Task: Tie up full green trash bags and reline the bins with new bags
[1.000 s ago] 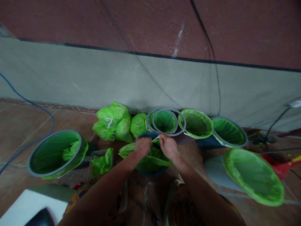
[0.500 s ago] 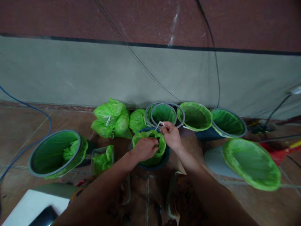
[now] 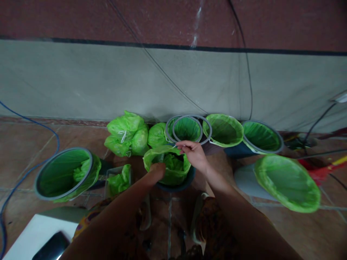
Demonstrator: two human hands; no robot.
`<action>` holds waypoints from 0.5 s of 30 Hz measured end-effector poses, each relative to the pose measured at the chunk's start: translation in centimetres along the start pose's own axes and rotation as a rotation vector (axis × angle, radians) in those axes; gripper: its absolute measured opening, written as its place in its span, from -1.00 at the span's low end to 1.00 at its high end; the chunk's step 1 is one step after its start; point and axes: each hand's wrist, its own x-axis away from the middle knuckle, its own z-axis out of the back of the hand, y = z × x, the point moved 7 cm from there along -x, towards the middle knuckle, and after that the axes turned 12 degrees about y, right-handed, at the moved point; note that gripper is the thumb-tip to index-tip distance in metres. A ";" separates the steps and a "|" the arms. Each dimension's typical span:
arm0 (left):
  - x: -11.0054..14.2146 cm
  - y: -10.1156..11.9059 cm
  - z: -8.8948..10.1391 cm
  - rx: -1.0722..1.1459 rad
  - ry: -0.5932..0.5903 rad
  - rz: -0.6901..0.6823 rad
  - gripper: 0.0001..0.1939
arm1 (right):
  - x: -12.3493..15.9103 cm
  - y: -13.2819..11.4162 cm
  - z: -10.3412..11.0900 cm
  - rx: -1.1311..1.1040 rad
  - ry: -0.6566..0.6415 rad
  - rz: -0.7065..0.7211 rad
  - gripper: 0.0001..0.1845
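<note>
A green bin bag [image 3: 173,177] stands spread inside a dark blue bin [image 3: 187,186] between my feet, with crumpled green plastic in it. At the bag's near left side, my left hand [image 3: 158,171] is curled against the plastic; its fingertips are hidden. My right hand [image 3: 194,153] pinches the white drawstring [image 3: 175,146] at the bag's far rim. Just behind are grey bin rings [image 3: 207,126] on a green-lined bin [image 3: 187,130]. Several tied green bags [image 3: 126,133] are heaped to the far left of the bag.
Green-lined bins stand right, one upright [image 3: 264,139] and one tilted [image 3: 287,184]. Another lined bin [image 3: 54,195] leans at left, beside a small clear tub [image 3: 131,177] of green plastic. A phone [image 3: 51,247] lies on a white surface [image 3: 35,231]. A blue cable [image 3: 57,139] crosses the floor.
My left hand has moved left and down from over the bag's middle to its near left side. The bag's mouth is wider and stretched leftward. My right hand stays at the drawstring.
</note>
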 end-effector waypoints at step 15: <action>-0.9 2.5 5.4 0.148 -0.073 -0.070 -0.64 | 3.3 3.1 -1.6 0.790 -0.540 0.060 -0.53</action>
